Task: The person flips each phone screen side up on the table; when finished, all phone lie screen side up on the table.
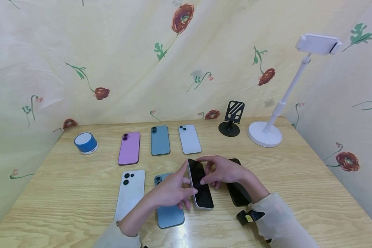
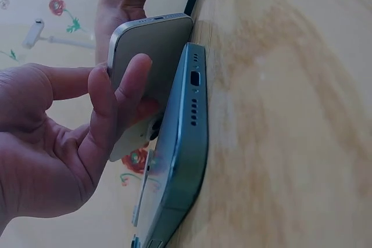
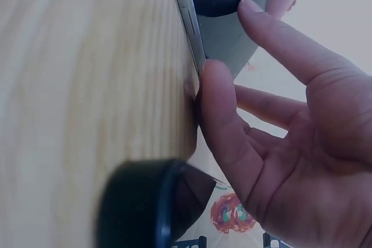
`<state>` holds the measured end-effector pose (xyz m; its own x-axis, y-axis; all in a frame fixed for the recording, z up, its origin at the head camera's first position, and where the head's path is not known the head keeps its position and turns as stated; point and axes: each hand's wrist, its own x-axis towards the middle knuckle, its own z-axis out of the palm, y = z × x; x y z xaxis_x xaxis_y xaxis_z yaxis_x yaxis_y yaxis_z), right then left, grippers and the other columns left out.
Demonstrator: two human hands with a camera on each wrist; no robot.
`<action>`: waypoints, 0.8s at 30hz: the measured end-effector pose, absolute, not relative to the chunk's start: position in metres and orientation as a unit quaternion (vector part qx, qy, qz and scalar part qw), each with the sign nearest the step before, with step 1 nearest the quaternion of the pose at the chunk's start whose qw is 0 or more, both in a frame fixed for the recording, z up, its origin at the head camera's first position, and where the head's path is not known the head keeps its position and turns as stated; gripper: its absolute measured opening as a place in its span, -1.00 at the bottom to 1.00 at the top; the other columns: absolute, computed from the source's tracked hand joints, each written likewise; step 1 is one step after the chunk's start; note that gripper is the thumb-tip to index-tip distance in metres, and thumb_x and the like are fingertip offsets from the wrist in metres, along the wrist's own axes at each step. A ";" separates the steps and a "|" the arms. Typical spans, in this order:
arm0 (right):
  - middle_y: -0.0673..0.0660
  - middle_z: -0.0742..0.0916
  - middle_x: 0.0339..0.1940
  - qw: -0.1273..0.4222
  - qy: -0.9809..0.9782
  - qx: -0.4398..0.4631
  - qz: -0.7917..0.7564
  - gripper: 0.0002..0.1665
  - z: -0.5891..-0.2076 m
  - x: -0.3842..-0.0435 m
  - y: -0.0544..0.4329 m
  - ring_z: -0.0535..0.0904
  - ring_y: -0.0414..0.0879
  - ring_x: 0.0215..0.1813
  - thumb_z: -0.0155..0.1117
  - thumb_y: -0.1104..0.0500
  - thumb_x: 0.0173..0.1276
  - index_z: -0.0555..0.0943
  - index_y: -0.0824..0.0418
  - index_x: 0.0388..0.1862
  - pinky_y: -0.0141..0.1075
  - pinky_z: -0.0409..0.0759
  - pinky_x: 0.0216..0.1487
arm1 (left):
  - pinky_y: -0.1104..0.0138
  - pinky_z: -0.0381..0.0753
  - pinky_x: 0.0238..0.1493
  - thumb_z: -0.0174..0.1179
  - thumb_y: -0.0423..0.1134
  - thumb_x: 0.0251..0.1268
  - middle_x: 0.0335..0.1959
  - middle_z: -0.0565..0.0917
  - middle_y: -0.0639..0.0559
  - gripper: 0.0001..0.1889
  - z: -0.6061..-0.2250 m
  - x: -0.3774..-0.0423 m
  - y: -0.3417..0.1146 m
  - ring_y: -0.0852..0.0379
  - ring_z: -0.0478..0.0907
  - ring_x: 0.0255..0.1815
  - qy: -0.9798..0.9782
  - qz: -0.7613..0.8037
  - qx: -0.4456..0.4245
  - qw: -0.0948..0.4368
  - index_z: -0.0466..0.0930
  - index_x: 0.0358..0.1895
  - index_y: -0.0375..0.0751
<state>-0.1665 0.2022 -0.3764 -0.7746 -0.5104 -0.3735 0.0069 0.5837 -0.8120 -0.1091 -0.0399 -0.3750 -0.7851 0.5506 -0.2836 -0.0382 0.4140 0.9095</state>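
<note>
A smartphone point(image 1: 203, 196) with a black screen and silver frame stands tilted between both hands, its left long side raised. My left hand point(image 1: 170, 193) pinches that raised side, thumb on the screen and fingers behind; the left wrist view shows the grey back point(image 2: 157, 47). From the other side my right hand point(image 1: 220, 170) holds the phone, one fingertip on the screen and another at its low edge point(image 3: 189, 21) by the table. Beneath my left hand lies a blue phone point(image 1: 170, 217), face down. Under my right wrist is a black-screened phone point(image 1: 239, 196).
White point(image 1: 130, 191), pink point(image 1: 129, 153), teal point(image 1: 160, 143) and pale blue point(image 1: 190, 141) phones lie face down on the wooden table point(image 1: 74, 199). Behind stand a blue-and-white cylinder point(image 1: 86, 143), a black phone stand point(image 1: 229, 129) and a tall white phone stand point(image 1: 265, 135) before patterned cloth.
</note>
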 end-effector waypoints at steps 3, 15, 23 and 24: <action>0.17 0.61 -0.23 0.297 0.847 -0.143 -0.417 -0.03 -0.375 -0.166 0.202 0.66 -0.07 -0.46 0.60 0.13 0.31 0.35 0.16 0.62 -0.24 0.74 -0.41 | 0.23 0.69 -0.51 0.36 -0.23 0.46 0.23 0.73 -0.16 0.12 -0.377 -0.110 -0.040 -0.05 0.76 -0.52 0.794 0.514 0.156 0.285 -0.38 0.76 -0.12; 0.17 0.63 -0.28 0.289 0.863 -0.131 -0.394 -0.02 -0.374 -0.165 0.203 0.64 -0.07 -0.48 0.62 0.14 0.28 0.37 0.13 0.61 -0.25 0.71 -0.44 | 0.34 0.50 -0.50 0.47 -0.15 0.35 0.01 0.79 -0.01 0.19 -0.379 -0.111 -0.041 0.04 0.70 -0.59 0.812 0.482 0.151 0.292 -0.30 0.76 -0.16; 0.15 0.65 -0.36 0.278 0.868 -0.133 -0.389 -0.07 -0.374 -0.165 0.205 0.65 -0.07 -0.52 0.61 0.16 0.28 0.40 0.15 0.58 -0.25 0.71 -0.46 | 0.34 0.43 -0.49 0.45 -0.17 0.38 -0.36 0.74 0.04 0.16 -0.379 -0.111 -0.042 0.11 0.63 -0.64 0.803 0.489 0.171 0.295 -0.31 0.74 -0.27; 0.15 0.66 -0.36 0.277 0.870 -0.132 -0.387 -0.08 -0.374 -0.165 0.205 0.65 -0.07 -0.52 0.61 0.17 0.28 0.41 0.15 0.57 -0.25 0.71 -0.46 | 0.35 0.41 -0.52 0.45 -0.17 0.38 -0.38 0.75 0.01 0.16 -0.379 -0.111 -0.042 0.11 0.62 -0.65 0.802 0.489 0.173 0.296 -0.30 0.74 -0.29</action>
